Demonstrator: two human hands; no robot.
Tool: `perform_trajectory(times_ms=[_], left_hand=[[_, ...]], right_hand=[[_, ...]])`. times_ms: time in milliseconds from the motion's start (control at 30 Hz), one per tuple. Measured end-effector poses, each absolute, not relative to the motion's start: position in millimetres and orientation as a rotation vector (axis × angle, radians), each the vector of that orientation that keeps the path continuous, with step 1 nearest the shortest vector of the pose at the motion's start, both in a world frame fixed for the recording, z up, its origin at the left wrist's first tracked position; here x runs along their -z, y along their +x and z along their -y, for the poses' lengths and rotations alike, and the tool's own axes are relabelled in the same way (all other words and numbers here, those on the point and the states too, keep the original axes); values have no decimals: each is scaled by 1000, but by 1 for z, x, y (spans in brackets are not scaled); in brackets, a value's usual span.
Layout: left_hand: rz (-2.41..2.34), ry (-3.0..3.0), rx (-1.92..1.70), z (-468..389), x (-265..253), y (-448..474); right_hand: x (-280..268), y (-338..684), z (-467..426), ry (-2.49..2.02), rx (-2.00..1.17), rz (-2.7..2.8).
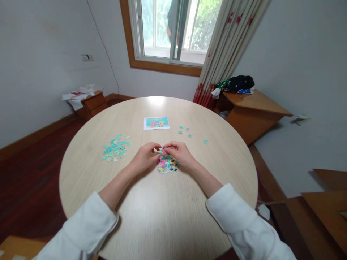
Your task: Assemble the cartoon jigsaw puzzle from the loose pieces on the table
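Observation:
A partly joined jigsaw puzzle (pixel 167 167) with pink and yellow cartoon figures lies flat on the round table, just below my hands. Over its upper edge, a small pink puzzle piece (pixel 163 150) is pinched at the fingertips of my right hand (pixel 179 152). My left hand (pixel 146 156) comes in from the other side, thumb and forefinger curled around the same piece; the exact contact is partly hidden. Farther up lies a reference picture (pixel 156 122) showing similar cartoon figures on turquoise.
A pile of loose turquoise puzzle pieces (pixel 116 148) is spread at the left of the pale round table (pixel 151 224). Several scattered pieces (pixel 180 132) lie to the upper right, one single piece (pixel 205 141) farther right. Behind stands a wooden cabinet (pixel 252 103) with cloth on it.

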State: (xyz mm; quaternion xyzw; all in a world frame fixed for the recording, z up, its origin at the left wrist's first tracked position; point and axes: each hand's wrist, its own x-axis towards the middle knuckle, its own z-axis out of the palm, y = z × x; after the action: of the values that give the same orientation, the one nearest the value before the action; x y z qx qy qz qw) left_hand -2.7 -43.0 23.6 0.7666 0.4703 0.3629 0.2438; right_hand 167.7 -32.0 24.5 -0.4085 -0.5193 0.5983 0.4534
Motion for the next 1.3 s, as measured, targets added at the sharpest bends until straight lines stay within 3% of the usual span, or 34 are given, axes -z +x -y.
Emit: perform_trajectory(times_ms=[667,967,1300], left_hand=[[-1222,2146,-952,43,-21,-6],[-1233,2160,-674,44,-33,-14],[-1221,2054,-476,46,-43,-14]], right_hand=[[-25,169,34,-1029,-1468,1360],[-21,170,39,-1027,-1651,1430],[-23,171,39,-1005,-1622,1573]])
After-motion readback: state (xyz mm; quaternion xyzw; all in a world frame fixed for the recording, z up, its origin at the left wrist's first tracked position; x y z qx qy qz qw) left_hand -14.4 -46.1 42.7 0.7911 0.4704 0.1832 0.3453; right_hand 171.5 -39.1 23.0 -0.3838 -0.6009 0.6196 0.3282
